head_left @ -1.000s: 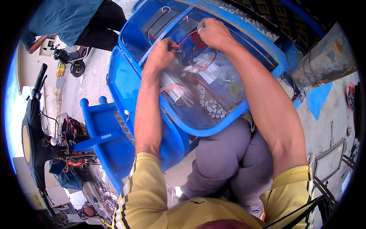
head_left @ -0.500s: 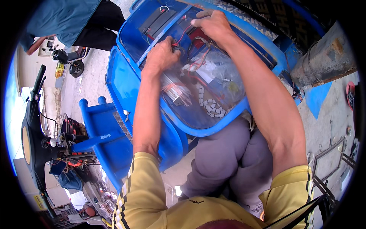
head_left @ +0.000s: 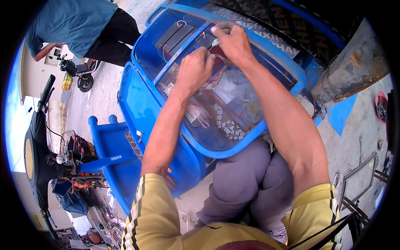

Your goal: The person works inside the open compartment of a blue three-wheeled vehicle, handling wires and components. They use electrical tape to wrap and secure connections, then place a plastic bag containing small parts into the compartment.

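Note:
Both my hands are inside the open blue box [head_left: 233, 151], over a bundle of thin red and pale wires [head_left: 218, 73]. My left hand [head_left: 195, 70] is closed, its fingertips pressed together at the wires. My right hand [head_left: 234, 43] is farther back and to the right, thumb and fingers drawn together. Against its fingers shows a small white wire connector [head_left: 215, 42]; the hand hides part of its grip. Below them in the box lie a clear plastic bag [head_left: 246, 98], a bunch of thin pale strips [head_left: 198, 116] and a chain of small white blocks [head_left: 230, 128].
A blue divider bar [head_left: 177, 56] crosses the box, with dark batteries [head_left: 177, 37] behind it. The blue lid [head_left: 146, 108] hangs open at left. A blue plastic stool [head_left: 118, 154] and scooter handlebars [head_left: 39, 150] stand left. A rusty metal cylinder [head_left: 354, 62] is at right. Another person [head_left: 75, 25] stands back left.
My left hand has moved right and slightly down, closer to my right hand. A white connector now shows by my right hand. The red wire between the hands is no longer plainly visible.

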### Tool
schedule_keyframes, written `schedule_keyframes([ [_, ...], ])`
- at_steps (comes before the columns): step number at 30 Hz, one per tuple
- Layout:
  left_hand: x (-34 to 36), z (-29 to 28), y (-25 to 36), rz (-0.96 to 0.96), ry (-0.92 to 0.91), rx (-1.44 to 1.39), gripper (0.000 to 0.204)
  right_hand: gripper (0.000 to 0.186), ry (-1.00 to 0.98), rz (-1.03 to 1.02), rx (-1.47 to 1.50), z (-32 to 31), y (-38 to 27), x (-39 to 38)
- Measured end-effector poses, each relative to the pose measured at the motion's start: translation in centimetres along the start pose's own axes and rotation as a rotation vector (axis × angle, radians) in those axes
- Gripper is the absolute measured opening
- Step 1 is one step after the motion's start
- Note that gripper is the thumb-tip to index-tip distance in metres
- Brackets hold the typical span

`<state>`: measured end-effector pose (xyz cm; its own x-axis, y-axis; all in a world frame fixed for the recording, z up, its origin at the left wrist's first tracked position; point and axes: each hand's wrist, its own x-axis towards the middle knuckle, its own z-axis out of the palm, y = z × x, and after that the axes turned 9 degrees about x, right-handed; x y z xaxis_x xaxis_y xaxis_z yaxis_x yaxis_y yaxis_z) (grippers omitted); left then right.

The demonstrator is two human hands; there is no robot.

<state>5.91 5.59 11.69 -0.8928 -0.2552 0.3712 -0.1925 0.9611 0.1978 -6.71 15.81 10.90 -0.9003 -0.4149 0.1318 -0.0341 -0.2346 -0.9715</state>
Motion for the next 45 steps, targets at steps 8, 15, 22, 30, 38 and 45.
schedule_keyframes([
  [8,-0.2,1.0,1.7,-0.048,-0.295,-0.052,0.028,0.029,0.053,-0.03,-0.023,-0.2,0.7,0.5],
  [15,1.3,9.3,-5.3,-0.068,-0.373,-0.3,0.04,0.027,-0.056,-0.053,-0.025,0.3,-0.3,-0.5],
  [22,1.9,13.2,-5.9,-0.08,-0.611,-0.096,0.059,0.027,-0.302,0.08,-0.051,0.9,-0.6,-1.2],
  [30,1.1,8.5,-2.5,-0.124,-0.634,0.016,0.031,0.028,-0.224,0.23,-0.26,-0.7,-2.1,-1.2],
  [38,1.3,7.8,-3.1,-0.243,-0.471,-0.135,0.017,0.035,-0.46,0.209,-0.948,-1.4,1.7,-0.8],
  [45,1.5,6.3,-2.7,-0.143,-0.47,-0.103,0.022,0.037,-0.512,0.256,-0.903,-1.9,2.5,-0.3],
])
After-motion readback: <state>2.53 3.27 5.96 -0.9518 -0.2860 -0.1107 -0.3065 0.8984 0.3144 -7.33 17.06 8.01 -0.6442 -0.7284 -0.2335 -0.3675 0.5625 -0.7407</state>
